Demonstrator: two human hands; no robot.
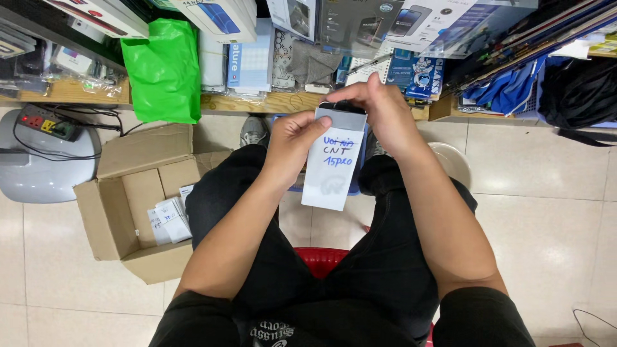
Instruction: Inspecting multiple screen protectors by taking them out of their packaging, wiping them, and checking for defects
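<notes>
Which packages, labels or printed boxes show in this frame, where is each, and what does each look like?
White box: flat, rectangular, handwritten marks, held by left hand and right hand.
Cardboard box: open, brown, on floor at left, white packets inside.
Green bag: hanging off shelf edge.
Retail boxes: white and grey, along shelf.

Worn on the head, looking steeply down over the lap from close above, with both forearms running up the middle of the frame. Facing forward toward a wooden shelf [270, 103] along the top edge, tiled floor [553, 212] spreading right and an open cardboard box [128, 212] lying left. Only one view, so nothing shared.
</notes>
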